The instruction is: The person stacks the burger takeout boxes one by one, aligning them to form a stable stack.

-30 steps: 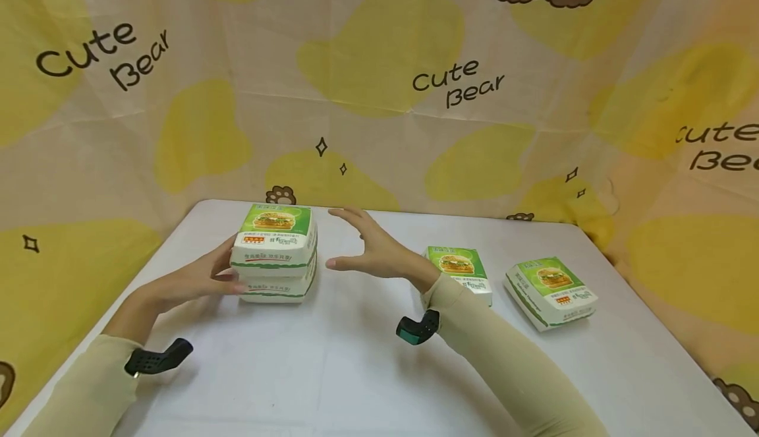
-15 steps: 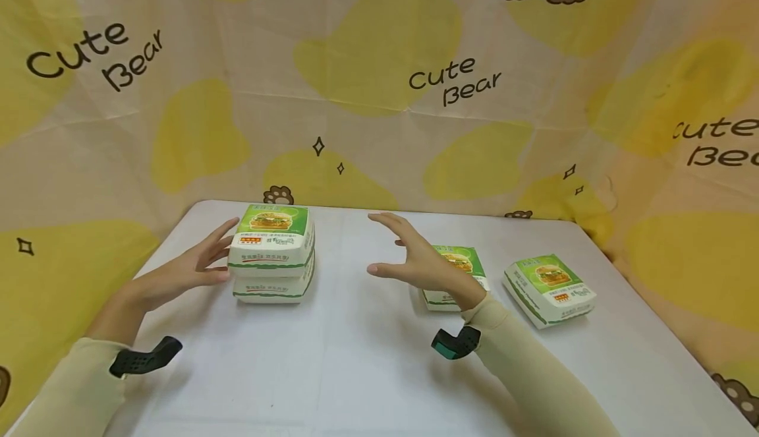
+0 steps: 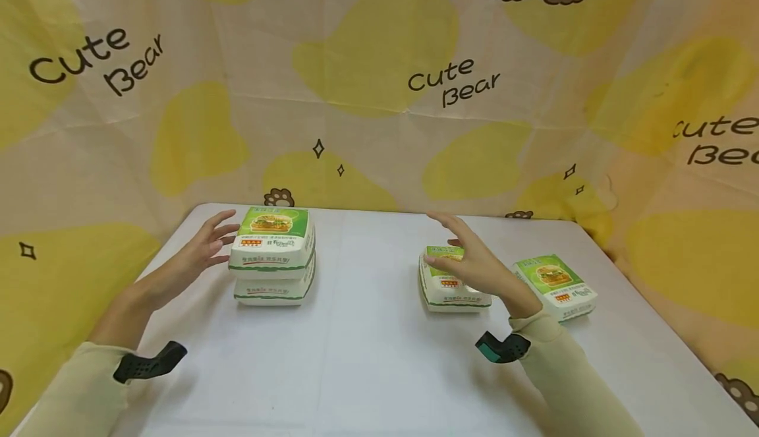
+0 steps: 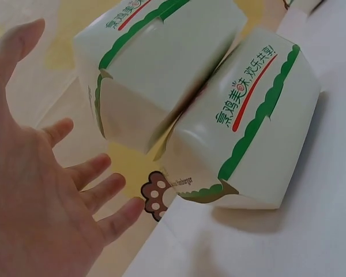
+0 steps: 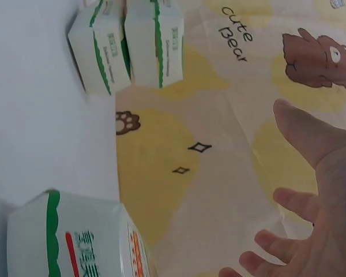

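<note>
The left hand [image 3: 186, 260], fingers spread, holds nothing just left of two stacked green-and-white cardboard burger boxes [image 3: 271, 259]; the right hand [image 3: 480, 263], wide and ungripping, hovers above a third box [image 3: 456, 299], left of a fourth box [image 3: 557, 284].

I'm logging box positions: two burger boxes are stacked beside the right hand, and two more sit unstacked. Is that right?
Not quite: the two-box stack stands beside the left hand, as the head view shows. Two more boxes do sit unstacked.

Burger boxes [image 3: 271, 244] (closed, grn/wht): 2 stacked L, 2 apart R.
</note>
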`<state>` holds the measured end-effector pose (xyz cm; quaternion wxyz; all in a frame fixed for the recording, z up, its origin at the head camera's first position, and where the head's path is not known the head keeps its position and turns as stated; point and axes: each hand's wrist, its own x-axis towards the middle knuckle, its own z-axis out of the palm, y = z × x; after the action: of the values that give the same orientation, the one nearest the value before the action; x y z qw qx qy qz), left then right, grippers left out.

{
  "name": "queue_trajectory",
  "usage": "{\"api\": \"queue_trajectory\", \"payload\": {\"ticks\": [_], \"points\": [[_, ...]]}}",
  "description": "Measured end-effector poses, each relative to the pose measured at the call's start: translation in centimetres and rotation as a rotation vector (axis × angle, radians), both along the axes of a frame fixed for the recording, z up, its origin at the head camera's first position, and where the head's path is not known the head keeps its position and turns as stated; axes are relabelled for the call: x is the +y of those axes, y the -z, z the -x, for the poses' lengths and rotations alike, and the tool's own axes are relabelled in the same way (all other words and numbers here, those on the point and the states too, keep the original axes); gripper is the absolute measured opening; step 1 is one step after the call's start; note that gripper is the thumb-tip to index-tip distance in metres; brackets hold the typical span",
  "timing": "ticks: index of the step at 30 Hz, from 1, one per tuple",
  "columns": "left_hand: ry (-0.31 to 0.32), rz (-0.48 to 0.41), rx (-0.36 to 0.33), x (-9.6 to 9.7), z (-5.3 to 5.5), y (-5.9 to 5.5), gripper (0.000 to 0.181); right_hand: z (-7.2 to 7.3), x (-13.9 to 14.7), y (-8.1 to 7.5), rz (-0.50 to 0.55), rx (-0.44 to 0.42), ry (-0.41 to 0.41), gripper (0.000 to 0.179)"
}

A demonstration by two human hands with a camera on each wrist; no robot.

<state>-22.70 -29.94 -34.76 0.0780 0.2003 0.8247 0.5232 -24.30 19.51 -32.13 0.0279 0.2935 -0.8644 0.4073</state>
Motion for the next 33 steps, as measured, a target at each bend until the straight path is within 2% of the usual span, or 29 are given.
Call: {"api": "queue_trajectory", "payload": {"ticks": [4, 7, 11, 15, 22, 29, 33], "points": [[-0.025, -0.013, 0.008, 0.3, 0.0, -0.2, 0.065, 0.4, 2.2, 0.2, -0.021, 0.005, 0.038, 0.074], [-0.035, -0.020, 0.011, 0.5, -0.1, -0.4, 0.068, 0.5, 3.5, 0.3, -0.096, -0.005, 0.055, 0.076], [-0.030, 0.008, 0.044, 0.6, -0.3, -0.4, 0.073, 0.8, 4.9, 0.6, -0.201, -0.044, 0.069, 0.081], [-0.018, 0.044, 0.066, 0.6, -0.3, -0.3, 0.076, 1.1, 6.0, 1.2, -0.258, -0.103, 0.065, 0.084], [-0.018, 0.063, 0.046, 0.4, -0.3, -0.3, 0.081, 1.9, 6.9, 2.1, -0.254, -0.251, -0.013, 0.089], [-0.020, 0.070, 0.029, 0.5, -0.3, -0.1, 0.086, 2.1, 7.4, 2.4, -0.263, -0.311, -0.037, 0.098], [-0.021, 0.093, 0.043, 0.6, -0.3, 0.0, 0.089, 2.1, 7.6, 2.6, -0.293, -0.329, -0.040, 0.101]]}}
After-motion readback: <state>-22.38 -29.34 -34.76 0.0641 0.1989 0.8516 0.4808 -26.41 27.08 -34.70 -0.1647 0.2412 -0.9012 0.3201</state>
